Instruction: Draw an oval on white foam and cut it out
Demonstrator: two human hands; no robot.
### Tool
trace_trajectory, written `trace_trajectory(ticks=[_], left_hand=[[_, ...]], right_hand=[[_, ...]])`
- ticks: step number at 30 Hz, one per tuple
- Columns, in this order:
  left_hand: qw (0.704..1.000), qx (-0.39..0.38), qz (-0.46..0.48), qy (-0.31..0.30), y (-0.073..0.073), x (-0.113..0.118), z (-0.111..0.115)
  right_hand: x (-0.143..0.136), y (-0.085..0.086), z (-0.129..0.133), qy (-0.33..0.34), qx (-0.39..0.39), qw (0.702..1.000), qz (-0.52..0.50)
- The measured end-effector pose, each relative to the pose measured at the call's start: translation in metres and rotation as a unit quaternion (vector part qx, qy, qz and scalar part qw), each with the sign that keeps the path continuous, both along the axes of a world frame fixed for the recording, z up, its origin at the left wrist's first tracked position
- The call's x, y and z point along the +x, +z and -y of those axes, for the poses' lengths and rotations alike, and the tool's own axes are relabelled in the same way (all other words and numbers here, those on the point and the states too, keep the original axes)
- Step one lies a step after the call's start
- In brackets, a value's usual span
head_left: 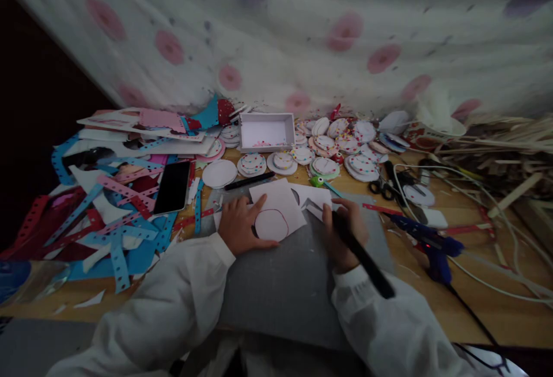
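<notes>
My left hand (239,224) lies spread on a white sheet (279,195), pressing it against the grey mat (280,296). Between its thumb and index finger is a circle (271,225) with a dark reddish outline. My right hand (345,233) is closed around a black-handled knife (367,264). The handle slants back over the wrist, and a pale flat tip shows ahead of the fingers. That tip is slightly blurred and lies over another white piece (313,195) with a cut-out in it. Whether the tip touches the paper I cannot tell.
Stacked paper discs (283,162) with coloured dots surround a white box (266,132) at the back. Paper scraps (116,233) and a phone (171,188) lie left. To the right are a blue glue gun (432,244), scissors (381,189), cables and wooden sticks (514,164).
</notes>
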State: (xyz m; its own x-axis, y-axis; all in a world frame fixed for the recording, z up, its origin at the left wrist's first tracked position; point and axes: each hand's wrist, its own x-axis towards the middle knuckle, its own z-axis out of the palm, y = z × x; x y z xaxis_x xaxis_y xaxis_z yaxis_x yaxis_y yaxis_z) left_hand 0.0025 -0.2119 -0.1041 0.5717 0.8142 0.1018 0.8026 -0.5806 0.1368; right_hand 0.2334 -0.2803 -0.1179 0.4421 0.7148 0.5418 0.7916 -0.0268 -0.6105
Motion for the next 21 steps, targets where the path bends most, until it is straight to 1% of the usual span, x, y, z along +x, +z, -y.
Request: trace_trajectory(ticks=[1,3,6,8,10,12,13,14,15,16,17,18,19,20,21], left_hand=[[1.0,0.012,0.007,0.009,0.004,-0.003,0.001],[0.999,0.04,0.024,0.026,0.012,-0.011,0.004],[0.995,0.08,0.039,0.055,0.025,-0.026,0.011],[0.991,0.1,0.045,0.081,0.032,-0.034,0.015],[0.986,0.109,0.056,0.113,0.037,-0.038,0.018],[0.981,0.105,0.078,0.14,0.04,-0.035,0.019],[0.979,0.099,0.096,0.15,0.04,-0.031,0.02],[0.976,0.09,0.119,0.156,0.04,-0.026,0.02],[0.973,0.078,0.151,0.157,0.039,-0.02,0.02],[0.968,0.061,0.19,0.154,0.037,-0.013,0.019],[0.96,0.035,0.237,0.147,0.036,-0.006,0.018],[0.947,-0.002,0.292,0.136,0.035,-0.001,0.016],[0.927,-0.05,0.35,0.125,0.033,0.003,0.014],[0.899,-0.107,0.407,0.12,0.033,0.005,0.01],[0.863,-0.17,0.459,0.124,0.032,0.005,0.005]], right_hand=[[0.009,-0.002,-0.004,0.037,-0.014,0.999,0.036],[0.024,-0.006,-0.013,0.089,-0.038,0.992,0.077],[0.036,-0.011,-0.022,0.158,-0.103,0.965,0.184],[0.038,-0.011,-0.023,0.167,-0.126,0.95,0.23],[0.034,-0.008,-0.021,0.141,-0.096,0.964,0.204],[0.022,0.0,-0.016,0.118,-0.029,0.987,0.108],[0.012,0.004,-0.014,0.118,0.007,0.992,0.035],[0.0,0.009,-0.012,0.134,0.027,0.989,-0.056],[-0.013,0.014,-0.011,0.176,0.022,0.971,-0.158],[-0.025,0.017,-0.012,0.228,0.002,0.94,-0.255],[-0.037,0.019,-0.013,0.279,-0.034,0.9,-0.332],[-0.046,0.02,-0.015,0.309,-0.064,0.866,-0.388],[-0.052,0.02,-0.018,0.308,-0.071,0.847,-0.426],[-0.055,0.018,-0.02,0.295,-0.071,0.837,-0.456],[-0.055,0.016,-0.022,0.284,-0.07,0.828,-0.478]])
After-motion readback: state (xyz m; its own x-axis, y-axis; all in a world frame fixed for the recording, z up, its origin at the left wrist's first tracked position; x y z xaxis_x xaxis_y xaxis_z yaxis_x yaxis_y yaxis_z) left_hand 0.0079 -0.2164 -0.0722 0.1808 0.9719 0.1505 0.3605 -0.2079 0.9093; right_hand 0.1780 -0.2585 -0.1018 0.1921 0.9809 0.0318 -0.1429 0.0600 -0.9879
